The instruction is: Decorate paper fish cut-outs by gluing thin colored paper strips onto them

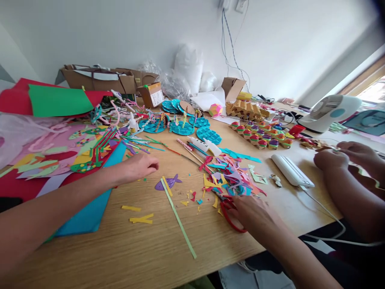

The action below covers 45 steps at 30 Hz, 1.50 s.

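My left hand [140,165] hovers over the table left of a purple paper fish [170,182], its fingers curled in; whatever they may hold is hidden. A long pale green paper strip [179,222] and a short yellow strip [167,186] lie across the fish. More yellow strips [141,219] rest nearer the front edge. My right hand [251,208] is closed at the red handles of a pair of scissors [229,218]. The scissors lie low at the tabletop, blades pointing toward a heap of coloured paper scraps [231,176].
At right, a co-worker's hands [339,156] work beside a white power strip [291,170] with a trailing cable. Glue bottles [201,143], painted egg cartons [261,134] and blue discs [182,127] stand farther back. Coloured sheets [90,216] cover the left side.
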Available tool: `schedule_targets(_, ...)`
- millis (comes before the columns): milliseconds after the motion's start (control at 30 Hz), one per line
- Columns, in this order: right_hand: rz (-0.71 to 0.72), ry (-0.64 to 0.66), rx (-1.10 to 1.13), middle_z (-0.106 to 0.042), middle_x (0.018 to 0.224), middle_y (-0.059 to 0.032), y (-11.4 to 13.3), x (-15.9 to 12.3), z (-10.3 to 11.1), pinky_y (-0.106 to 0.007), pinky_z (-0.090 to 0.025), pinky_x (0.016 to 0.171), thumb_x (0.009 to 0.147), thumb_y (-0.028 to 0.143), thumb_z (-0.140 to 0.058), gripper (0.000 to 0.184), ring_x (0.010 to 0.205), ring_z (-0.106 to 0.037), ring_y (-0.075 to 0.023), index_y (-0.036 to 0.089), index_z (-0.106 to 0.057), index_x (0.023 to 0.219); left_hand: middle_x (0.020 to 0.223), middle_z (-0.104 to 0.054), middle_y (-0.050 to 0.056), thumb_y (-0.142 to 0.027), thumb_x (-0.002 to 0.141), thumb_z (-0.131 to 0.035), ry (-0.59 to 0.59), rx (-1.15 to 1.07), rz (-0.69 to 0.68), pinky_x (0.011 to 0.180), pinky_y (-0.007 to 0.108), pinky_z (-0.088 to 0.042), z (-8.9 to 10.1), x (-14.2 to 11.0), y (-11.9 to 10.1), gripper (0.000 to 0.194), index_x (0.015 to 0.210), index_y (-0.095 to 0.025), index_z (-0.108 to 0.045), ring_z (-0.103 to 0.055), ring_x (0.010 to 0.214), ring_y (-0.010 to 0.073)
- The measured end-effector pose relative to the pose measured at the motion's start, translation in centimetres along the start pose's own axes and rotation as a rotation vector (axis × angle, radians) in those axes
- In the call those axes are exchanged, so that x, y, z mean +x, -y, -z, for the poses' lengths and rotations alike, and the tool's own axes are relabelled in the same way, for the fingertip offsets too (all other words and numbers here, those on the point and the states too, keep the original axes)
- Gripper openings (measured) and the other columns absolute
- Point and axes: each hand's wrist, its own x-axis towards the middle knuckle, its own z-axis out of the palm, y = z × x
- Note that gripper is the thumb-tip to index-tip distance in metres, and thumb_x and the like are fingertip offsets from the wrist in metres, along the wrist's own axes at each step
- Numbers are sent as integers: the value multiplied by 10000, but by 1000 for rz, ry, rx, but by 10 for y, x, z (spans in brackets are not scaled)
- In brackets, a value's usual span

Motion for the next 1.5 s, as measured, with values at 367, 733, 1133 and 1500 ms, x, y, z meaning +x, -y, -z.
schedule_targets(367, 612, -196, 377, -617, 845, -13, 71, -15, 35, -225, -336, 615, 834, 203, -482, 124, 765, -571, -136, 209, -606, 836, 770, -590, 18, -114, 672, -484, 168, -46, 15, 637, 263, -375, -24, -79, 2, 131, 731, -201, -563, -535, 738, 186)
schedule_targets(733, 583, -119, 285, -615, 834, -22, 83, -12, 41, -225, -335, 598, 835, 193, -463, 136, 738, -577, -138, 184, -590, 786, 762, -560, 24, -97, 695, -449, 155, 82, 24, 626, 275, -370, -30, -90, -5, 111, 699, -196, -499, -526, 725, 186)
schedule_targets(1133, 357, -179, 241, -643, 780, -30, 53, -9, 25, -235, -307, 558, 814, 167, -476, 145, 707, -589, -149, 188, -614, 775, 743, -605, 11, -110, 833, -366, 58, 114, -85, 601, 232, -392, -25, -78, -17, 228, 744, -182, -564, -559, 693, 150)
schedule_targets(1500, 467, -114, 350, -618, 801, -27, 81, -40, -8, -231, -307, 532, 797, 125, -496, 81, 656, -573, -135, 168, -557, 765, 1072, -604, 97, -45, 809, -404, -149, 400, -484, 858, 350, -420, -39, -60, -38, 301, 1057, -121, -557, -502, 1007, 240)
